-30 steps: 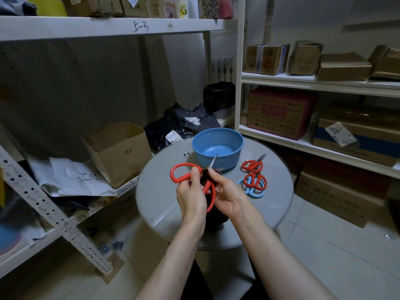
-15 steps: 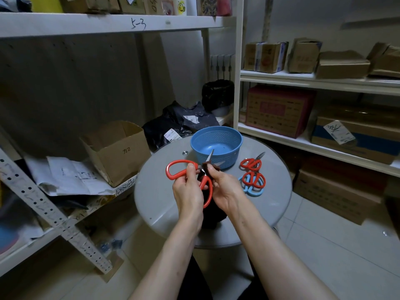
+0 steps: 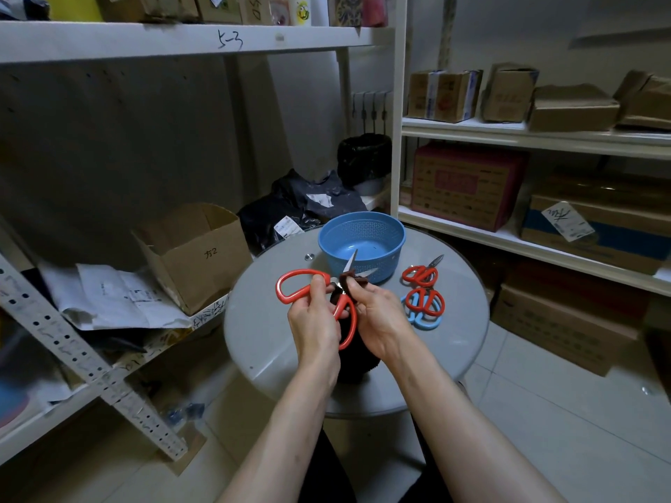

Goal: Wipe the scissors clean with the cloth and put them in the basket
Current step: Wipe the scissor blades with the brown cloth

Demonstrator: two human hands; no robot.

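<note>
Since a second ago the scissors [image 3: 337,306] have opened up: one blade tip showed then, two splayed blades show now; the cloth bunch has moved up to the pivot between them.

Nearest: left hand [image 3: 314,321] grips the scissors by the handle just below the pivot, fingers curled round the red loop, thumb on top; right hand [image 3: 379,314] pinches the dark cloth [image 3: 357,361] against the inner blade root, with the rest of the cloth hanging down between my wrists; both are held up above the counter [image 3: 268,332], tips pointing away toward the basket.

Status, as I read it: wiping step in progress, first pair only; I can't tell how clean the blades are from here.

Further out, right side of the counter: other pairs [image 3: 423,303] lie flat in a small heap, two red and one blue-handled, untouched and not yet wiped by the look of it.

Beyond them the blue basket [image 3: 388,259] stands at the far edge of the counter; no scissors visible inside, so nothing deposited yet.

Left to do: finish this wipe, close the blades, drop it in; probably repeat for the heap.
</note>
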